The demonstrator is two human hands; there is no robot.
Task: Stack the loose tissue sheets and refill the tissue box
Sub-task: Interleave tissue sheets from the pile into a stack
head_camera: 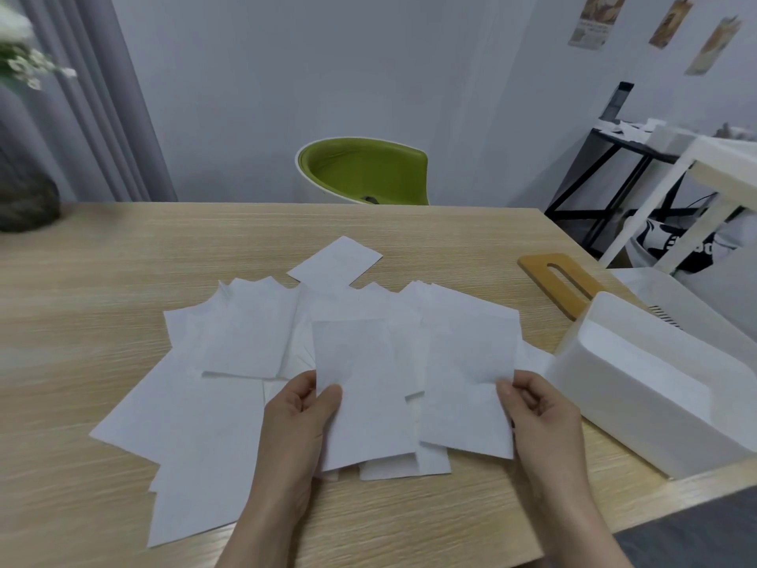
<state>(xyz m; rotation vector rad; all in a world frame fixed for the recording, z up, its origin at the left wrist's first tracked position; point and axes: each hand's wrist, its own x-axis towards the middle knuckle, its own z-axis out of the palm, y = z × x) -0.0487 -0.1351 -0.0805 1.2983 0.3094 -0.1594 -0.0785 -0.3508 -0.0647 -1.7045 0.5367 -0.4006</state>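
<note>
Pinching one sheet (pixel 360 387) in my left grip (pixel 303 407), another (pixel 467 379) in my right (pixel 532 407); best square edges before the box (pixel 639 387) near the tabletop's right edge.

2 bare forearms in view, no sleeves. Left hand (pixel 301 407) and right hand (pixel 532 403): no rings, watch or gloves; nails short.

wall (pixel 286 75) pale grey | curtain (pixel 102 116) grey | chair (pixel 362 170) green | table (pixel 123 260) light wood
</note>
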